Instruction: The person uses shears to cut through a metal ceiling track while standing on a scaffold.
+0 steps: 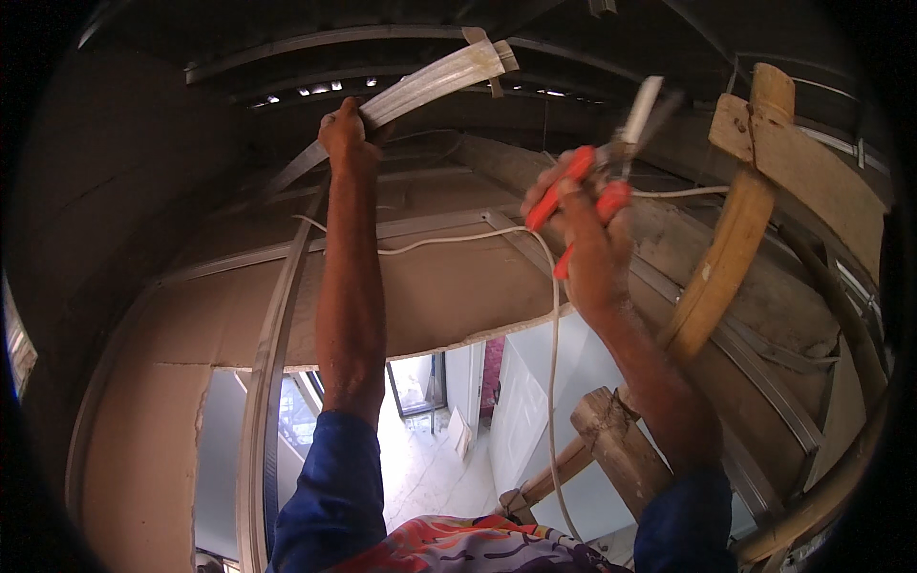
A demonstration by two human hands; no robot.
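Note:
My left hand [348,132], raised at the upper middle, is closed around a long silver metal channel [435,81]. The channel slants up to the right, and its far end has flaps cut and bent outward. To the right, my right hand [594,244] grips red-handled tin snips [562,188]. Their handles are spread and the blades point upward, smeared by motion. A gap separates the snips from the channel's cut end.
Metal framing [272,382] crosses the brown ceiling boards [449,291]. A pale cable [555,344] hangs down past an opening onto a room with a tiled floor [430,477]. Wooden poles [723,258] stand at right. Dark roof beams [363,36] run overhead.

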